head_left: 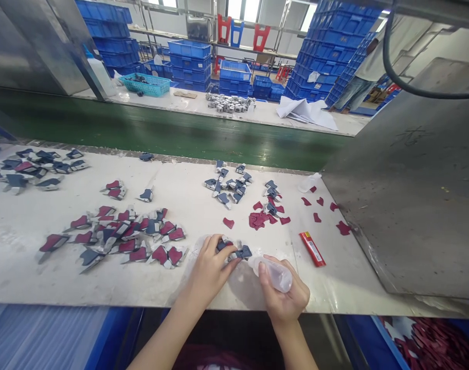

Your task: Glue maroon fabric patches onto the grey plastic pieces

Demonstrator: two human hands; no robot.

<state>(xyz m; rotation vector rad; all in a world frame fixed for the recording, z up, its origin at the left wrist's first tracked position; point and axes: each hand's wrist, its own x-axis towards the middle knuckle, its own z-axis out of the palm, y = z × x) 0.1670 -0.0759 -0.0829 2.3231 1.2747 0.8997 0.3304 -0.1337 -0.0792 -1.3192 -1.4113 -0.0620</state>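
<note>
Pinching a small blue part (244,252) between thumb and fingers, the left hand (205,270) holds it just above the near side of the table (196,200), while the right hand (286,295) wraps around a clear bottle (276,276), its narrow tip pointing at the part. The hands are near each other but apart; whether the tip touches the part is too small to tell, as is whether the dark bit under the left fingers belongs to it or is a second piece. The part looks light and stiff, probably hard plastic, and is best taken by its edges, leaving the blue face free. The bottle seems light and soft-walled, so a firm squeeze would likely dent it; its round body gives the surest hold, though it could be slippery if wet. Beyond the hands lie a loose red piece (228,222) and a heap of red pieces (257,220), seemingly thin and bendable, easiest to lift by a rim. A cluster of blue-and-white parts (229,186) sits farther back, a larger pile of red-and-blue parts (122,231) spreads to the left, and a red packet (312,249) lies to the right.
</note>
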